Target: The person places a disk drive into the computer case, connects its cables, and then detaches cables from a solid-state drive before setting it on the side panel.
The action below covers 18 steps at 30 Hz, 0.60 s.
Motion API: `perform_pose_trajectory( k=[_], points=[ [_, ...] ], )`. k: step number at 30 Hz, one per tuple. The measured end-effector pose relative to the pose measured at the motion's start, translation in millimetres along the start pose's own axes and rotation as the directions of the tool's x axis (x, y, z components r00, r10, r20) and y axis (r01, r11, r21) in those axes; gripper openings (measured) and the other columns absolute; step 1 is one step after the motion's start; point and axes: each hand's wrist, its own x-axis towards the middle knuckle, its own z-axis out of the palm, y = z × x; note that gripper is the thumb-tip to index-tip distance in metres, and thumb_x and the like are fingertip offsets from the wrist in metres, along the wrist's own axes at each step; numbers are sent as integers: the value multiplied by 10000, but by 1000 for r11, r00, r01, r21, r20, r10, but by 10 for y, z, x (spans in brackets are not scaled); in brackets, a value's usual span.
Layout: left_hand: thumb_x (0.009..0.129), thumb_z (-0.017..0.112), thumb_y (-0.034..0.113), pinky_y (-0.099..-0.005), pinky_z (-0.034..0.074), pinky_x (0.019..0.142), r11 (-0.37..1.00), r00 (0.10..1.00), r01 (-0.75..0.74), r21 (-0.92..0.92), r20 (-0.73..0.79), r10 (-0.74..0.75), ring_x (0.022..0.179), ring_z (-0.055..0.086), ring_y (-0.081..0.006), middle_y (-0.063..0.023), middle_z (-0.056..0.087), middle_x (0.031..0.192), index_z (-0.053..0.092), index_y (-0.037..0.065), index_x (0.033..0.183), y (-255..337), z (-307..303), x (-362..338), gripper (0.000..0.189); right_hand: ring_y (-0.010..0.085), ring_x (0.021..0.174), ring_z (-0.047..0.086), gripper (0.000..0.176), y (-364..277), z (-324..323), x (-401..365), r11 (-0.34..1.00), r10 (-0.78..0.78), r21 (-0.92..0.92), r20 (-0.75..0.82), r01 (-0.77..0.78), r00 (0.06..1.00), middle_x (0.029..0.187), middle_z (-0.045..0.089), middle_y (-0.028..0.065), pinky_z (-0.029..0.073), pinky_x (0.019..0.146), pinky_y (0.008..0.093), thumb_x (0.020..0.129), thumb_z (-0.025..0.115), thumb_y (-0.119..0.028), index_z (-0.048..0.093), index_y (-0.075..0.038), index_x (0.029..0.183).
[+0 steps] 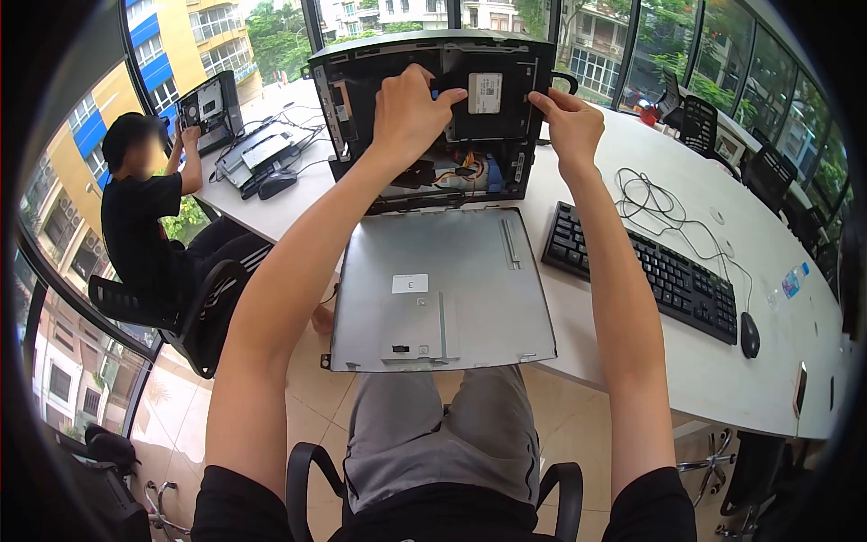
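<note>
A black computer case (432, 47) stands open on the white table, its inside facing me. Within its upper part sits a black drive bay piece with a white label (485, 93). My left hand (411, 113) reaches into the case left of the label, its thumb and index finger spread around a small blue part (434, 94). At the right edge of the black piece, my right hand (567, 122) has its fingertips pinched together; anything between them is too small to tell. Coloured wires (468, 170) show below. The grey metal side panel (438, 289) lies flat before the case.
A black keyboard (650, 271), a mouse (750, 335), a small bottle (795, 281) and a phone (800, 388) lie on the table (578, 339) to the right. At left, a seated person (144, 203) works on another open computer (209, 108).
</note>
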Motion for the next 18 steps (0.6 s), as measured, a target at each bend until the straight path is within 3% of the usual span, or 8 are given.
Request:
perform_pose_trajectory(
  k=[1, 4, 7, 11, 14, 18],
  points=[
    [845, 895, 474, -409, 603, 839, 1000, 1000, 14, 13, 13, -15, 878, 779, -323, -185, 784, 910, 758, -79, 1130, 20, -21, 10, 637, 195, 904, 792, 416, 4, -4, 5, 1000, 7, 1, 9, -7, 1000, 1037, 837, 148, 607, 873, 317, 822, 946, -248, 838, -1, 1139],
    [878, 878, 361, -465, 594, 930, 998, 995, 59, -32, 80, -57, 986, 774, -419, -286, 777, 1046, 718, -139, 1153, 123, -112, -3, 593, 175, 880, 783, 415, 17, -14, 38, 1000, 18, 13, 35, -19, 999, 1017, 833, 127, 619, 835, 295, 823, 952, -236, 833, 3, 1141],
    [871, 880, 361, -443, 596, 908, 997, 999, 14, -81, 31, -12, 944, 781, -379, -258, 782, 1017, 736, -109, 1172, 82, -63, 9, 577, 178, 882, 780, 466, -32, -72, 31, 998, 48, 40, 85, -52, 995, 1055, 819, 141, 645, 818, 282, 824, 959, -207, 801, 41, 1185],
    [854, 901, 406, -367, 619, 870, 1000, 995, -21, -6, 93, 22, 917, 802, -279, -205, 809, 1005, 777, -59, 1181, -4, -92, 86, 581, 143, 823, 776, 307, -12, -90, 17, 987, 23, 155, 98, -38, 995, 950, 831, 99, 636, 764, 266, 849, 918, -173, 849, -9, 1099],
    [850, 906, 386, -358, 622, 868, 999, 994, 10, 43, 106, -14, 918, 807, -272, -212, 811, 1007, 783, -57, 1183, 18, -143, 102, 567, 150, 833, 778, 284, -19, -125, 30, 975, 39, 211, 122, -65, 992, 967, 828, 110, 645, 768, 263, 863, 898, -127, 842, 7, 1107],
    [839, 911, 355, -370, 618, 869, 998, 995, 50, -25, 88, -48, 904, 800, -270, -208, 809, 994, 781, -57, 1181, -21, -176, 56, 550, 150, 833, 763, 277, 6, -105, 22, 966, 60, 240, 143, -94, 988, 1004, 824, 118, 628, 777, 267, 895, 862, -93, 827, 22, 1145]
  ],
)
